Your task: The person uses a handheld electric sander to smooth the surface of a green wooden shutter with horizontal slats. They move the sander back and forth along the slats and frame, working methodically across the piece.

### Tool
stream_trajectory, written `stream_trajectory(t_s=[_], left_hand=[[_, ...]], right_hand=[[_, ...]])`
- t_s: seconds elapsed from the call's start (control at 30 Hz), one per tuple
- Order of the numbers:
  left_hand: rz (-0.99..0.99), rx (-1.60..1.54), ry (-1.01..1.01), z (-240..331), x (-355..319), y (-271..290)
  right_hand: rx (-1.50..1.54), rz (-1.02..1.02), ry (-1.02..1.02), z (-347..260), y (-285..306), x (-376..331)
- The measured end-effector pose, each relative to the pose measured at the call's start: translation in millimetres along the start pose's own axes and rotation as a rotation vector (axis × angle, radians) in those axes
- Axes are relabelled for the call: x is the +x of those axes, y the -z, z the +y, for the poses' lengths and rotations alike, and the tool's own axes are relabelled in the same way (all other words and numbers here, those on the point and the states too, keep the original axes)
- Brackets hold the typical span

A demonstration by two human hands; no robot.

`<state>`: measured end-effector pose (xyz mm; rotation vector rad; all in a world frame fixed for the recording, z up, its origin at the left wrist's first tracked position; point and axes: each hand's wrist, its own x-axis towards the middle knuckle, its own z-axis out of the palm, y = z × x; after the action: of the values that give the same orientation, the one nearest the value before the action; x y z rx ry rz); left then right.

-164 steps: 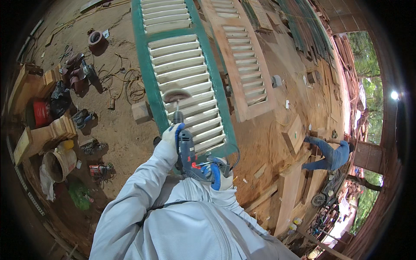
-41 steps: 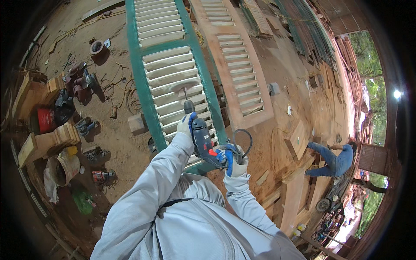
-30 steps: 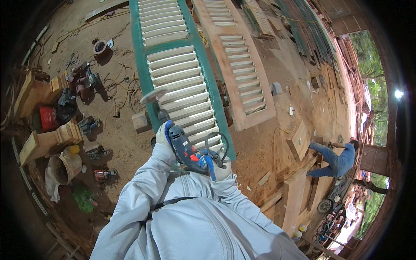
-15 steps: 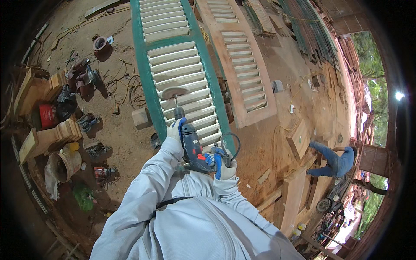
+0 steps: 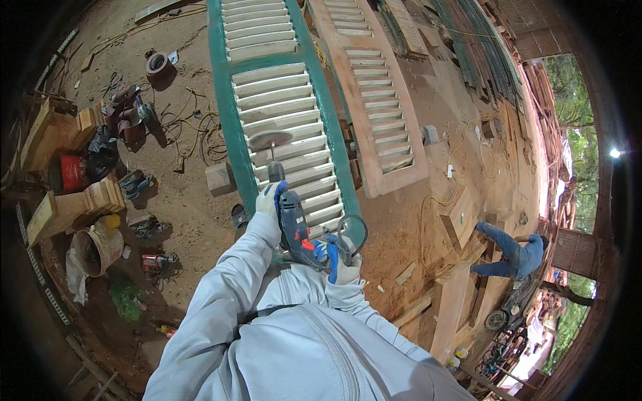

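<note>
Left hand (image 5: pixel 269 199), gloved, clamped round blue power sander (image 5: pixel 292 220) body; right hand (image 5: pixel 338 259) clamped on rear handle. Round abrasive disc (image 5: pixel 270 140) at 12 o'clock, over slatted green-framed louvre shutter (image 5: pixel 277 113). Bare wooden shutter (image 5: pixel 371 100) at 2 o'clock.

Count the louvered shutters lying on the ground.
2. A green-framed shutter lies under the sanding disc; a bare wooden shutter lies beside it on the right. Stacked boards beyond may hide more.
</note>
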<state>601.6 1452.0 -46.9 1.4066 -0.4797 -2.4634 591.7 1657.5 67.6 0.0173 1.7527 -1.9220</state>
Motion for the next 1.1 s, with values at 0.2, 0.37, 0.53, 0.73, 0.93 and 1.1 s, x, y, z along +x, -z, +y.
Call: stream_trajectory(t_s=[0.2,0.37,0.53,0.73,0.93,1.1], left_hand=[[-0.094,-0.08,0.033,5,10,-41],[-0.128,-0.17,0.072,-20,10,-51],[-0.103,-0.148,0.19,-52,33,-52],[-0.165,-0.286,0.224,-74,47,-81],[-0.071,-0.356,0.153,-98,56,-110],[-0.135,-0.408,0.234,-121,79,-119]], right_hand=[[-0.015,-0.034,0.08,-39,-7,33],[-0.092,-0.041,0.042,-67,6,42],[-0.07,-0.06,-0.013,-75,19,53],[-0.228,-0.089,-0.035,-88,51,87],[-0.314,-0.153,-0.087,-114,72,117],[-0.357,-0.233,-0.026,-123,80,125]])
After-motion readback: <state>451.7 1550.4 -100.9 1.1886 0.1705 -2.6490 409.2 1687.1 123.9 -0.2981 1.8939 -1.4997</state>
